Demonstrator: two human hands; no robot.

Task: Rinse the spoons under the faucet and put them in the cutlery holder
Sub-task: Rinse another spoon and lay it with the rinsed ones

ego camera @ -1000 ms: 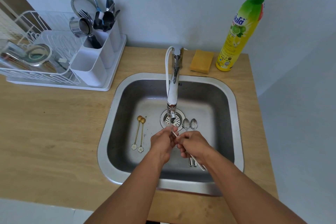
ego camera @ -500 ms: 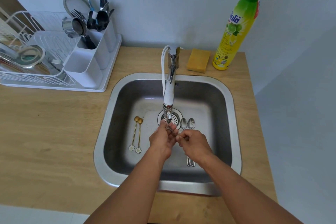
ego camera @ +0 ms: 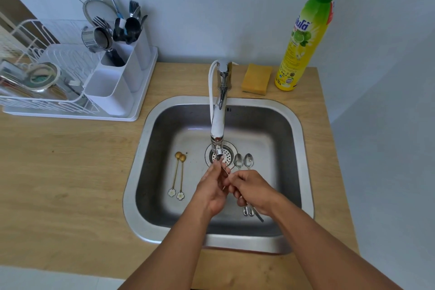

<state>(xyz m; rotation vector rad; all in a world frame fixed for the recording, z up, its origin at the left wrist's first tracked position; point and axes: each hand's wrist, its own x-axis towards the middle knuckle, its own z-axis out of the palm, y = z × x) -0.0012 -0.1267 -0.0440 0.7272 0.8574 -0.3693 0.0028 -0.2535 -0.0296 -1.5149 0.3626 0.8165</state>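
Note:
Both hands meet over the steel sink (ego camera: 306,172), just below the faucet (ego camera: 219,125) spout. My right hand (ego camera: 253,189) grips the handle of a silver spoon (ego camera: 225,170); my left hand (ego camera: 213,192) closes around its bowl end, which is mostly hidden. The handle tip sticks out behind my right wrist. Two silver spoons (ego camera: 243,162) lie on the sink floor right of the drain, two gold flower-ended spoons (ego camera: 178,175) lie on the left. The white cutlery holder (ego camera: 117,82) stands on the drying rack at the far left, with forks and dark utensils in its rear compartments.
A white dish rack (ego camera: 47,77) with a lid and a steel cup fills the left counter. A yellow sponge (ego camera: 256,79) and a tall dish soap bottle (ego camera: 306,40) stand behind the sink. The wooden counter (ego camera: 70,172) runs along the left.
Both hands have shifted slightly up toward the spout with the spoon. The camera has moved a little; the spoons on the sink floor lie as before.

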